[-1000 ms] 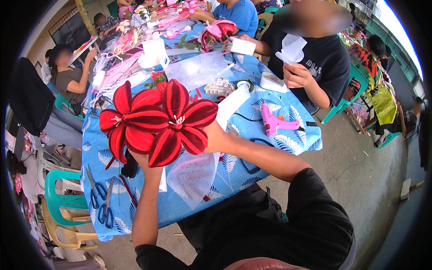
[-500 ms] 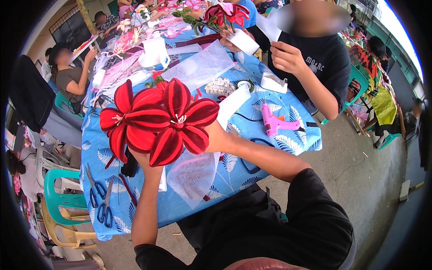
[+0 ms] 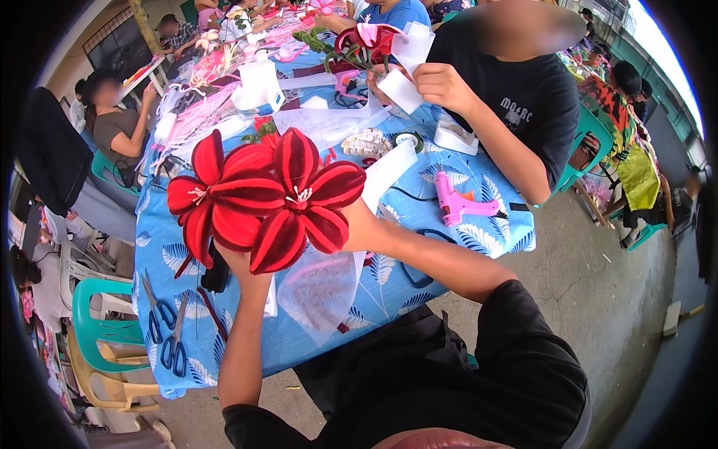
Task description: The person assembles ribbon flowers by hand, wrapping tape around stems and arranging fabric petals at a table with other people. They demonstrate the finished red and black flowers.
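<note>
Extending behind 2 red artificial lilies (image 3: 254, 195), your left hand (image 3: 241, 263) and right hand (image 3: 359, 226) have hidden fingers; grip indeterminable.

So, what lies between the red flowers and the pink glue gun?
In the head view: part of the right hand, a white strip and a dark cord.

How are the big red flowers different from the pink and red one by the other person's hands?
The red flowers have dark stripes; the other flower has some pink.
The red flowers look bigger, being nearer the camera; the other flower looks smaller.
The red flowers' open fronts show clearly; the other flower is partly covered.
Both have red petals.
</note>
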Motion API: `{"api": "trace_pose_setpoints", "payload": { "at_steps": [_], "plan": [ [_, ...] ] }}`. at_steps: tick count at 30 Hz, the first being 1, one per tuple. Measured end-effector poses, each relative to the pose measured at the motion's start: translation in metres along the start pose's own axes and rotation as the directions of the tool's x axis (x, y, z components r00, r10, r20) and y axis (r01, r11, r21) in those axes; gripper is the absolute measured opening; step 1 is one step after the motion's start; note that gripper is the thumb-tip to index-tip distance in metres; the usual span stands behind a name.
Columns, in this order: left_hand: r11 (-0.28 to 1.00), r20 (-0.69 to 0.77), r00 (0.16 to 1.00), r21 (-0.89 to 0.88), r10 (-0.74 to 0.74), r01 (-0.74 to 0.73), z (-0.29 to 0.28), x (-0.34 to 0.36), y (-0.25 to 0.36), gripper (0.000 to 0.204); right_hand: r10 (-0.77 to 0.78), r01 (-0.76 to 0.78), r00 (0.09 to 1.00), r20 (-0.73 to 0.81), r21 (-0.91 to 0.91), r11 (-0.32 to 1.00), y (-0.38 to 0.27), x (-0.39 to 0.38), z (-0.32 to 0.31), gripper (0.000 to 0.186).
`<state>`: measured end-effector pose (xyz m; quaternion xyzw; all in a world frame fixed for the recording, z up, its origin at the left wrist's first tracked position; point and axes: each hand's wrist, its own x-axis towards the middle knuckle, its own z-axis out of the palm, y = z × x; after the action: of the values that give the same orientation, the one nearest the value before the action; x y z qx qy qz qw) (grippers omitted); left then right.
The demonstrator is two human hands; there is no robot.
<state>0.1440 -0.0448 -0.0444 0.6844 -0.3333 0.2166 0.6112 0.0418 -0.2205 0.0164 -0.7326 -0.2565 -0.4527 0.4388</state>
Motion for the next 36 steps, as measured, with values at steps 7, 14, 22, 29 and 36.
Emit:
{"api": "trace_pose_setpoints", "payload": {
  "at_steps": [7,14,22,29,36],
  "plan": [
    [1.000,0.000,1.000,-0.016,-0.012,0.012,0.001,0.002,0.003,0.087,0.001,-0.001,1.000,-0.004,-0.030,1.000,0.002,-0.001,0.001,0.042],
    [0.999,-0.012,1.000,0.021,0.025,-0.025,0.002,0.002,0.005,0.086,0.022,-0.022,1.000,0.016,-0.002,1.000,0.004,-0.003,0.000,0.044],
    [0.996,0.017,0.997,0.060,0.071,-0.072,0.000,0.004,0.010,0.084,0.021,-0.021,1.000,0.008,0.002,1.000,0.004,-0.004,0.000,0.044],
    [0.999,-0.014,0.999,0.010,0.034,-0.034,0.002,0.001,0.010,0.086,0.030,-0.030,0.999,0.018,-0.008,1.000,0.004,-0.004,0.001,0.044],
    [0.997,0.029,0.999,0.077,0.029,-0.031,-0.003,-0.004,-0.005,0.091,0.042,-0.043,0.999,0.015,0.021,0.999,0.004,-0.004,0.001,0.044]
  ]
}}
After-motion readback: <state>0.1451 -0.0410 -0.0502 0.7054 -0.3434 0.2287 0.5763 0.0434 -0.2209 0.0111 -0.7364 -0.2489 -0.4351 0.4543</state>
